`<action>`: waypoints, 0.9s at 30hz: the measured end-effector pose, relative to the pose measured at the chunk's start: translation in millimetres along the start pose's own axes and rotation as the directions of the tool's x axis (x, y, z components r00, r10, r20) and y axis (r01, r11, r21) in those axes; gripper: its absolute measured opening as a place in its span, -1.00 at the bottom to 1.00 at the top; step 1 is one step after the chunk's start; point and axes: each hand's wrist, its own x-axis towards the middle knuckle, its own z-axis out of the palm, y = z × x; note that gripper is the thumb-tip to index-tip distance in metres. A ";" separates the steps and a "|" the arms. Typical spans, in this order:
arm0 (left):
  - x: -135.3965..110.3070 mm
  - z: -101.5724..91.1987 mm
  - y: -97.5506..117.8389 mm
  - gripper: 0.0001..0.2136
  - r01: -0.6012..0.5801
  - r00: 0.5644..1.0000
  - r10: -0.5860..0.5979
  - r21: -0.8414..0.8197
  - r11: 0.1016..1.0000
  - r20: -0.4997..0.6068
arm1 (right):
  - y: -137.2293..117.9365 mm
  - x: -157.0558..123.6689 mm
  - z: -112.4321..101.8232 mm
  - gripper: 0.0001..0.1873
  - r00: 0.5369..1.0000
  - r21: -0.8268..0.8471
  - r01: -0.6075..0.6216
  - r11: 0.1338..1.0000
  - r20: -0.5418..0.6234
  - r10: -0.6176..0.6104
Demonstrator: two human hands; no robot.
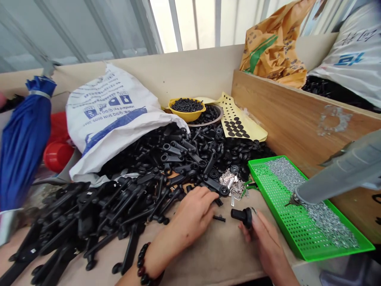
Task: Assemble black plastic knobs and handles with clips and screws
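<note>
My right hand [266,238] is closed around a black plastic knob-like part [242,216], its narrow cylindrical end pointing left. To the left, my left hand [195,210] lies low over the table with its fingers bent and close together. A small black ribbed piece [218,201] is at its fingertips, partly covered by them. Another black ribbed piece [219,218] lies on the table just below those fingers. Beyond my left hand are a black arm with a round end [218,186] and a pile of flat metal plates [230,180].
Black assembled arms [119,210] crowd the left side. A white sack [113,107] spills black parts. Behind stand a yellow bowl [186,115] and a yellow sticker sheet [256,127]. At right, a grey power driver [336,171] overhangs a green tray [287,222] of screws beside a wooden partition [282,107].
</note>
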 end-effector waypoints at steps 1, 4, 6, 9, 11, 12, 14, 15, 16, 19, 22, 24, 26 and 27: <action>-1.5 0.1 5.7 -0.73 -0.025 1.000 0.025 -0.068 0.997 0.003 | -0.2 -0.6 -0.6 -0.54 1.000 -0.045 0.013 0.999 0.014 -0.012; -4.3 3.8 20.9 -0.68 -0.080 0.995 0.091 -0.205 0.975 0.042 | -2.9 -3.1 -1.5 -0.55 0.994 -0.163 0.094 0.982 0.078 -0.082; -4.5 9.8 26.5 -0.78 -0.079 0.992 0.099 -0.230 0.970 0.079 | -5.5 -5.3 -0.7 -0.59 0.987 -0.214 0.146 0.966 0.096 -0.128; -5.3 22.1 27.5 -0.84 -0.049 0.995 0.070 -0.244 0.969 0.078 | -10.1 -8.5 2.2 -0.63 0.985 -0.263 0.168 0.950 0.084 -0.151; -7.7 30.0 25.5 -0.82 -0.027 0.998 0.043 -0.272 0.962 0.053 | -13.5 -9.6 3.3 -0.62 0.981 -0.293 0.188 0.937 0.108 -0.163; -9.4 33.4 24.2 -0.81 -0.013 0.999 0.026 -0.290 0.957 0.040 | -15.3 -9.6 3.1 -0.61 0.977 -0.313 0.202 0.928 0.134 -0.168; -13.5 38.3 21.4 -0.79 0.025 1.000 -0.026 -0.328 0.944 0.003 | -19.3 -8.6 1.2 -0.60 0.968 -0.362 0.232 0.903 0.179 -0.177; -15.5 39.8 20.0 -0.79 0.051 0.998 -0.059 -0.351 0.935 -0.012 | -21.5 -7.3 -0.3 -0.60 0.965 -0.392 0.246 0.886 0.180 -0.188; -17.3 40.7 18.5 -0.79 0.083 0.995 -0.097 -0.377 0.923 -0.018 | -23.7 -5.3 -1.7 -0.61 0.964 -0.427 0.261 0.866 0.164 -0.210; -22.0 39.9 14.4 -0.81 0.172 0.980 -0.198 -0.477 0.862 -0.006 | -28.6 6.7 -3.6 -0.66 0.929 -0.559 0.360 0.747 0.139 -0.344; -25.5 36.7 10.7 -0.84 0.172 0.969 -0.242 -0.589 0.790 -0.043 | -27.2 23.5 0.9 -0.69 0.830 -0.756 0.484 0.441 0.236 -0.506; -27.9 35.0 8.8 -0.81 0.147 0.962 -0.259 -0.644 0.751 -0.083 | -22.8 32.3 6.0 -0.69 0.774 -0.858 0.481 0.182 0.317 -0.549; -30.5 34.5 7.5 -0.78 0.153 0.953 -0.291 -0.691 0.706 -0.086 | -17.3 37.0 9.9 -0.71 0.753 -0.893 0.450 0.009 0.373 -0.542; -31.8 34.7 7.1 -0.77 0.166 0.948 -0.311 -0.719 0.675 -0.073 | -14.7 37.9 10.9 -0.73 0.748 -0.895 0.446 -0.032 0.392 -0.535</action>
